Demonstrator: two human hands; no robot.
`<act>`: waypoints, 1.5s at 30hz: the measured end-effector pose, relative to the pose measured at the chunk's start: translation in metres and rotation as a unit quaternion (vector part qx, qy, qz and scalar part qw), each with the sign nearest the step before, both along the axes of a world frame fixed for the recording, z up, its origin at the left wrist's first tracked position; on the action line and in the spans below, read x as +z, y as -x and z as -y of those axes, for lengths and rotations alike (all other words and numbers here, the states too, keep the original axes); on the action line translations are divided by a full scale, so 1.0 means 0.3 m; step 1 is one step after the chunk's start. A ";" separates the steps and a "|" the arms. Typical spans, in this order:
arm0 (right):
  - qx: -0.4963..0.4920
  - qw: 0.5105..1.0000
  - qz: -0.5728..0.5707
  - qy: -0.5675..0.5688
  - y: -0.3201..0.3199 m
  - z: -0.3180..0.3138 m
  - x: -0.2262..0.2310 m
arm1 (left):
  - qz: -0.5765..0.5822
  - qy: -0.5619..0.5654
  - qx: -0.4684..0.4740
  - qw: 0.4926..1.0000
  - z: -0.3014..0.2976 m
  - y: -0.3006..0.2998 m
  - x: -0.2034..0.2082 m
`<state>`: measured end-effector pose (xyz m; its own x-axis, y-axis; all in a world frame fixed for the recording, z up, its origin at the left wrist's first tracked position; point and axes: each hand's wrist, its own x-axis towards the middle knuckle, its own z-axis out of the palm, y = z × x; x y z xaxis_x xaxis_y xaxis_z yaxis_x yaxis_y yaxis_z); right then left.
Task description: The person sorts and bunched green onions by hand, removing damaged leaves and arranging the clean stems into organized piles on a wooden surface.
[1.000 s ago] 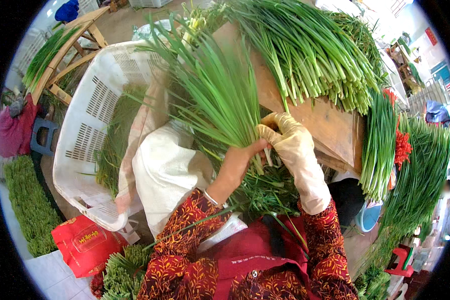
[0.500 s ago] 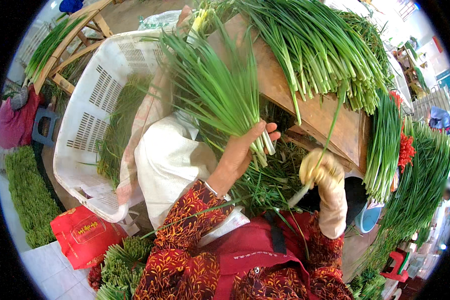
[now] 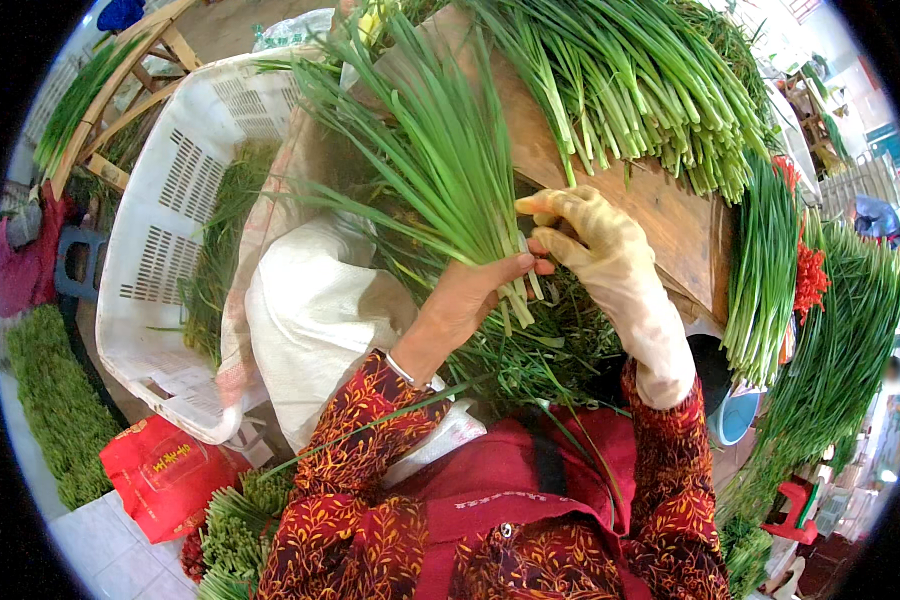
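Observation:
My bare left hand (image 3: 460,305) is closed round the lower stems of a fanned bunch of garlic chives (image 3: 440,150), their leaves pointing up and away. My right hand (image 3: 595,235), in a cream glove, reaches to the right edge of this bunch just above the left fingers. Its thumb and forefinger look apart at the stems; no stalk shows between them. Beyond, a large pile of chives (image 3: 640,90) lies on a wooden board (image 3: 670,230), stem ends toward me. Loose leaves and trimmings (image 3: 560,330) lie below my hands.
A white plastic crate (image 3: 160,230) with grassy scraps stands left, a white woven sack (image 3: 320,300) beside it. A red bag (image 3: 165,475) and bundled stalks (image 3: 240,525) lie lower left. More chives (image 3: 830,340), a blue basin (image 3: 735,415) and a red stool (image 3: 795,510) are at right.
My right hand has risen from near my lap to the bunch; the single chive stalk it held is no longer in it. My left hand still grips the bunch, shifted slightly left.

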<state>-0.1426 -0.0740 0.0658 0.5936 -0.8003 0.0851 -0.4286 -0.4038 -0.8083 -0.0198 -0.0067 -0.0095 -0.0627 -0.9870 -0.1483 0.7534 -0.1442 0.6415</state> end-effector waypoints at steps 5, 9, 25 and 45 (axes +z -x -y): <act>0.102 0.970 -0.149 0.165 -0.046 0.053 -0.009 | 0.054 0.033 -0.004 0.998 -0.014 -0.015 0.012; 0.141 0.932 -0.205 0.265 -0.059 0.062 0.000 | 0.060 0.035 -0.027 0.997 -0.020 -0.032 0.000; -0.065 0.994 -0.087 -0.026 0.054 -0.030 0.037 | 0.020 0.032 -0.051 0.998 -0.010 0.002 0.034; 0.091 0.943 -0.181 0.263 -0.012 0.011 0.026 | 0.071 0.030 -0.088 0.993 -0.032 -0.003 0.066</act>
